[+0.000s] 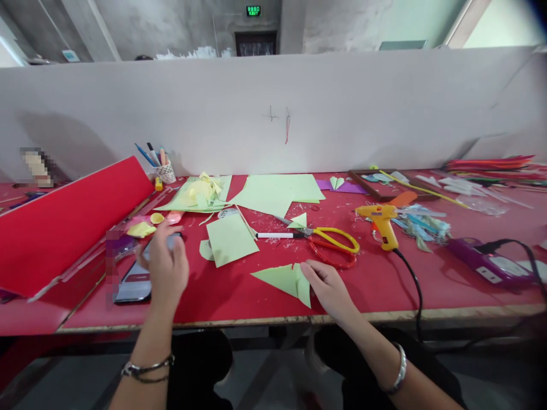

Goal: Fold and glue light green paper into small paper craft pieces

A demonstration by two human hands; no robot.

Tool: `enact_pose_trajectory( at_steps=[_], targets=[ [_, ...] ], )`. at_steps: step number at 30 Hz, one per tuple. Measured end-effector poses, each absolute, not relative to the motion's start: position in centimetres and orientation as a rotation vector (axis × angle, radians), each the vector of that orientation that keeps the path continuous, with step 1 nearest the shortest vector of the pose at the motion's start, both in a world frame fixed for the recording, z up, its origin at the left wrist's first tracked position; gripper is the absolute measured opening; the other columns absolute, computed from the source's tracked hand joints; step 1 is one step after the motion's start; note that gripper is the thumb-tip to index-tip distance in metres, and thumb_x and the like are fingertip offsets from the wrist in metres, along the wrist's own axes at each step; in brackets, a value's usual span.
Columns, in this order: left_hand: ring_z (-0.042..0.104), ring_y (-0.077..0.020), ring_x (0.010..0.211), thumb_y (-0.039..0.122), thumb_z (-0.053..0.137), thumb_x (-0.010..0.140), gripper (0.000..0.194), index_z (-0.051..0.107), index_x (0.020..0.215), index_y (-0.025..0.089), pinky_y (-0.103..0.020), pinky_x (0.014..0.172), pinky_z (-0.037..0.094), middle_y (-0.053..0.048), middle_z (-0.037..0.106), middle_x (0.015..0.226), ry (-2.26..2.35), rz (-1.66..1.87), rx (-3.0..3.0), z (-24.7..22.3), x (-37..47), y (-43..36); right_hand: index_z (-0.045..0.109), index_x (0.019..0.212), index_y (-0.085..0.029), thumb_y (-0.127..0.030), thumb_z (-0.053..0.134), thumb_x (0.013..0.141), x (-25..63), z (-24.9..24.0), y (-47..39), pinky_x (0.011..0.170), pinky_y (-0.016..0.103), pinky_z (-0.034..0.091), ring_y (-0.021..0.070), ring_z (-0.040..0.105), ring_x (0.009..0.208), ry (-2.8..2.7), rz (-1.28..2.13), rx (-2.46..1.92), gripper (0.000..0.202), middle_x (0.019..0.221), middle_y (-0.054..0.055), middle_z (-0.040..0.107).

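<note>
Probably light, crisp and easily creased, the folded green paper (280, 279) is just below centre frame — best held at its fold. The right hand (328, 286) pinches its right end; the left hand (167, 261) (seemingly empty) hovers by the phone (132, 287), centre-left. Farther, scissors (308, 232) lie mid-frame.

I'd call this a craft workshop. Before me, a long red-topped desk (222, 304) carries loose pale green paper sheets (273, 191), metal scissors with yellow and red handles (319, 232), a yellow plastic glue gun (384, 226) with a black cord, and a white patterned cup (166, 172) of pens. Beyond a plain white partition (213, 114), a lit green exit sign (253, 11) and bare grey concrete walls (171, 23) suggest a public or commercial building.
</note>
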State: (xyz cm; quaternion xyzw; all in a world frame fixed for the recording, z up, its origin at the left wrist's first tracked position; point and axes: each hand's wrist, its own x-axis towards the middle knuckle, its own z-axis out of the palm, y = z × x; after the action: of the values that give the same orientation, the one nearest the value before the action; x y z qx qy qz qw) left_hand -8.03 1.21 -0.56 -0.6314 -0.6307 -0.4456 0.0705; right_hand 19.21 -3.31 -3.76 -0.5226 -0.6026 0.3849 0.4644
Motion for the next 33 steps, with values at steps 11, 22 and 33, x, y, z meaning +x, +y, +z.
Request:
enact_pose_trajectory(
  at_steps=[11,22,33],
  targets=[
    [0.057,-0.0152,0.068,0.041,0.040,0.084,0.031,0.061,0.079,0.019,-0.024,0.064,0.038,0.000,0.065,0.074,-1.656,-0.879,-3.070,-0.7,2.4,-1.5,0.034,0.055,-0.018,-0.039,0.039,0.083,18.9,-3.5,-3.5,0.046,0.022,0.025,0.0083,0.031,0.050,-1.530,0.934,-1.254,0.035,0.052,-0.005,0.032],
    [0.054,-0.0112,0.049,0.042,0.045,0.080,0.031,0.060,0.072,0.016,-0.019,0.053,0.040,0.003,0.058,0.055,-2.036,-1.282,-3.155,-0.5,1.9,-0.8,0.032,0.054,-0.019,-0.036,0.041,0.081,20.2,-2.8,-3.5,0.045,0.021,0.024,0.0079,0.028,0.050,-1.494,0.922,-1.251,0.033,0.054,-0.005,0.029],
    [0.050,-0.0118,0.043,0.044,0.047,0.079,0.032,0.063,0.071,0.016,-0.020,0.050,0.039,0.004,0.051,0.040,-2.122,-1.333,-3.067,0.1,1.6,-1.0,0.033,0.053,-0.018,-0.037,0.042,0.079,19.9,-2.6,-3.5,0.043,0.021,0.023,0.0077,0.028,0.050,-1.434,1.027,-1.217,0.034,0.053,-0.004,0.030]
  ],
)
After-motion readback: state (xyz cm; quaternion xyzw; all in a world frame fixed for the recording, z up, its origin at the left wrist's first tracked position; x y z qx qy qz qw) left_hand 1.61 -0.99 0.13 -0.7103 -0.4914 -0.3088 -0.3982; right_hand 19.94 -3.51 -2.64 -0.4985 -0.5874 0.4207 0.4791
